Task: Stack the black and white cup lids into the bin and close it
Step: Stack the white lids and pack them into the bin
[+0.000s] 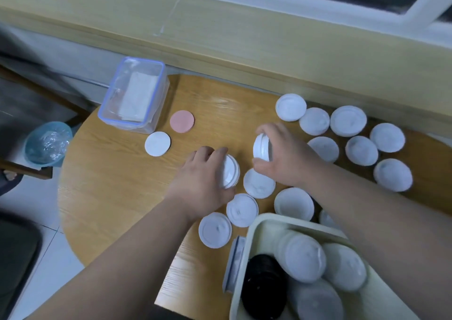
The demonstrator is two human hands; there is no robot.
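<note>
Gathering the white ones is the step in hand: a stack of white lids [231, 172] sits on the worktop [117, 172] under your left hand [205, 175], its grip curled down around it. A second stack [262, 148] stands on edge in your right hand [286, 155], grip clamped on its rim. The two stacks are near each other but apart. Loose white lids [259, 183] lie flat around both hands and away to the right. The bin [254, 224] stands open at the near right, with a row of black lids [264, 288] and some white ones inside.

Your next move is likely to nest the two stacks squarely, then carry them to the bin. With many lids left, closing looks far off.

The worktop is round and wood-grained, and it also carries a clear box [160, 94], a pink disc [182, 121] and a white disc [157, 144]. A blue bowl [47, 143] sits off its left edge. Behind runs a wooden ledge [220, 26] under a window frame [415, 13], and the floor [36, 209] is pale tile
</note>
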